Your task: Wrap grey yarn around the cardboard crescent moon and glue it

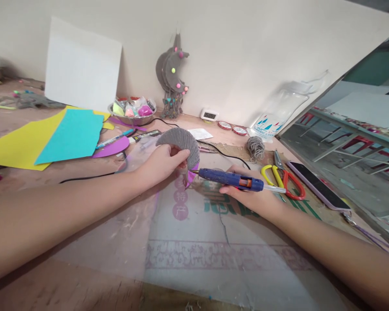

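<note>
My left hand (168, 162) pinches a crescent moon (181, 141) wound mostly in grey yarn. Its lower tip is bare and shows purple (192, 175). In my right hand (246, 190) is a blue hot glue gun (231, 178), a clear glue stick (275, 188) poking out of its back. The gun's nozzle is at the purple tip; whether the two touch, I cannot tell. A loose strand of grey yarn (223, 224) lies on the printed plastic sheet (181, 255) below my hands.
Scissors with yellow and red handles (291, 183), a phone (319, 185) and a ball of grey yarn (255, 148) lie to the right. Cyan (69, 136) and yellow sheets (22, 144) are at left, near a bowl (132, 119). A decorated moon hanging (173, 73) is against the wall. Black cord (227, 153) runs behind my hands.
</note>
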Action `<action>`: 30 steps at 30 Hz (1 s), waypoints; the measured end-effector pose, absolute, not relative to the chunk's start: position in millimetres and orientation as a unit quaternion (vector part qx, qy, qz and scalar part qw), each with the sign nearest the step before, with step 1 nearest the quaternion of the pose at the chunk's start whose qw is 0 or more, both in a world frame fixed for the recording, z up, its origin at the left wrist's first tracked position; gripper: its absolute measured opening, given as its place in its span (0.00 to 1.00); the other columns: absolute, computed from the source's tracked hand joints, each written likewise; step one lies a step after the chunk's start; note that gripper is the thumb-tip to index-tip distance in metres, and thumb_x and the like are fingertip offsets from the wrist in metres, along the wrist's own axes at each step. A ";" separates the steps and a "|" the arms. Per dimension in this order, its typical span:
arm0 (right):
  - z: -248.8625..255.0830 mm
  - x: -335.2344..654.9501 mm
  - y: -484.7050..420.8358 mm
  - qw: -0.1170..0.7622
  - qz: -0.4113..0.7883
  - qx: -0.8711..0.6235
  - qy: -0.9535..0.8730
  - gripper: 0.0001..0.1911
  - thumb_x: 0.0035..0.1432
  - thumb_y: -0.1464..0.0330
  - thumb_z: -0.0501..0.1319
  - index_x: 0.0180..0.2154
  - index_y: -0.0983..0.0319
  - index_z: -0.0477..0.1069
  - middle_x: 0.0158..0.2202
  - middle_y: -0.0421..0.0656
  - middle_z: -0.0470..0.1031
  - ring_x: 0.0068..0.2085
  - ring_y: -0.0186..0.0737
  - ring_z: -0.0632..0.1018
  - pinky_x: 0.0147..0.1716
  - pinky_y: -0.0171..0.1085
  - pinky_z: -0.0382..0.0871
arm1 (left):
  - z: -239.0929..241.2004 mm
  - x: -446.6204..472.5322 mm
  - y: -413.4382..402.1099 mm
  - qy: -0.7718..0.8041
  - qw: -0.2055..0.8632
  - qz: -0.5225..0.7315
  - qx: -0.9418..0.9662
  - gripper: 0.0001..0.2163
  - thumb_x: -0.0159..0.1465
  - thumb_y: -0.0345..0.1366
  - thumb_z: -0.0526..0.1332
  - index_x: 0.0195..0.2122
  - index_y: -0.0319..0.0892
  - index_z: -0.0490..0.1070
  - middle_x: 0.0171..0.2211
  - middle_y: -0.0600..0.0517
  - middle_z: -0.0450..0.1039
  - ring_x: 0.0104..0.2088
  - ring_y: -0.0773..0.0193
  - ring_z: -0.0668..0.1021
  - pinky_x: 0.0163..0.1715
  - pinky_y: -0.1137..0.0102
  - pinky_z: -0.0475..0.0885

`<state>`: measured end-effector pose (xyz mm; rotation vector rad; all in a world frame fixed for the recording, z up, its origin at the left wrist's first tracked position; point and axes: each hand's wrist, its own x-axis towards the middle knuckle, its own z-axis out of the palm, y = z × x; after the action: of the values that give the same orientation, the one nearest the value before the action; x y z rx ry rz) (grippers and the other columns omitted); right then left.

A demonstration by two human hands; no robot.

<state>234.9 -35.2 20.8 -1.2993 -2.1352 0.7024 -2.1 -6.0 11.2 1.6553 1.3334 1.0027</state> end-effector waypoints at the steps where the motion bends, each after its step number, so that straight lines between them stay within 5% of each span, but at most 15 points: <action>1: 20.2 235.0 -35.5 0.268 0.261 -0.484 -0.791 0.19 0.48 0.52 0.65 0.25 0.60 0.65 0.19 0.36 0.65 0.21 0.33 0.66 0.20 0.32 0.57 | 11.4 -2.2 -6.2 0.523 0.383 0.392 0.653 0.15 0.60 0.45 0.55 0.22 0.41 0.70 0.23 0.52 0.75 0.26 0.64 0.75 0.26 0.73 0.66; 30: 16.7 236.1 -33.6 0.235 0.182 -0.498 -0.814 0.20 0.48 0.50 0.64 0.25 0.60 0.67 0.21 0.38 0.67 0.24 0.34 0.68 0.24 0.33 0.59 | 11.0 -1.9 -7.3 0.518 0.387 0.387 0.657 0.16 0.61 0.45 0.55 0.22 0.41 0.69 0.23 0.52 0.75 0.24 0.66 0.74 0.24 0.73 0.66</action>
<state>236.1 -33.6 16.7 -1.3673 -2.2339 0.4984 -1.9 -7.3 11.0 1.6730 1.3195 0.9851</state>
